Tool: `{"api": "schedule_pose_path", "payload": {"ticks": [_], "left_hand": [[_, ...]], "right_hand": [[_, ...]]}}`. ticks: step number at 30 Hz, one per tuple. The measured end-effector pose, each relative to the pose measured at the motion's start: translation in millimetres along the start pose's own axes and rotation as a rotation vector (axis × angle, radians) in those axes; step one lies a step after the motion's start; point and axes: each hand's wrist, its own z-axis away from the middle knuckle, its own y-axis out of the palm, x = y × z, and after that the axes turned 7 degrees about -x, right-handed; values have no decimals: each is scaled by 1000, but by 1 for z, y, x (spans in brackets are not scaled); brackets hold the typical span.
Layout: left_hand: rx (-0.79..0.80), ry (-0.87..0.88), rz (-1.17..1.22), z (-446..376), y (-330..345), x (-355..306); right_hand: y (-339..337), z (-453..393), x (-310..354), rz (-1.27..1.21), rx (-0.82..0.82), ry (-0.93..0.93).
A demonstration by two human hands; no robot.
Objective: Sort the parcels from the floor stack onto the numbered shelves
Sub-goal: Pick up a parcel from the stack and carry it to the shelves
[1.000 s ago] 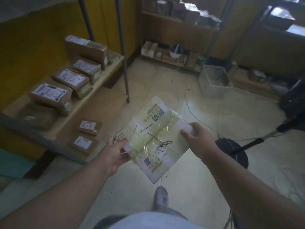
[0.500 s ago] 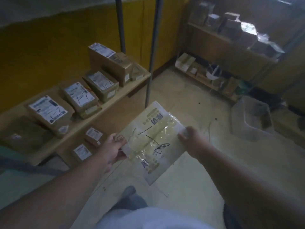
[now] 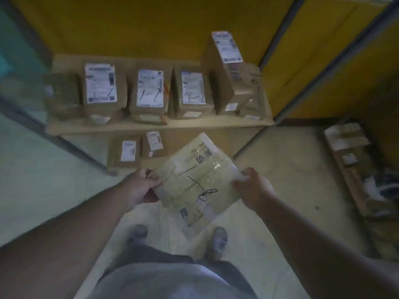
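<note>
At the upper left of the frame a row of brown cardboard boxes with white printed labels [image 3: 101, 91] stands on the pale wooden shelf [image 3: 151, 126], labels turned upward, probably so each can be read from above; below it, left of centre, two smaller brown cartons [image 3: 138, 151] lie flat on the lower board. At the centre the person's left hand [image 3: 140, 186] pinches the left edge of the flat, pale yellow plastic mailer bag with black pen marks [image 3: 198, 178], thumb on top and fingers curled beneath; the bag is held in the air over the floor in front of the shelf, tilted face-up, seemingly so its label and scrawl can be checked against the shelves. Right of centre the right hand [image 3: 252, 188] grips the opposite edge, fingers wrapped over it, keeping the limp bag stretched flat. No shelf numbers are legible. At the far right, blurred boxes [image 3: 347, 139] rest along the yellow wall.
</note>
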Motion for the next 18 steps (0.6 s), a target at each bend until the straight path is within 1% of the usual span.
{"api": "schedule_pose_path", "payload": {"ticks": [4,6,9,10,14,18], "left_hand": [[-198,-111,160,-8,36,38],[-264,-119,209,-21,49,53],[-347,-187,240,-42,53,72],[-378,-200,274,-52,55,79],[-404,-200,283,-103,62,98],[-442,-217,262,-150,74,125]], "right_hand": [[13,-64,-4,154,116,-176],[29,-94,-5,171,148,-203],[64,-129,-3,180,164,-214],[78,-138,-3,170,151,-205],[141,-181,-13,161,61,-174],[206,-221,-31,122,150,-125]]}}
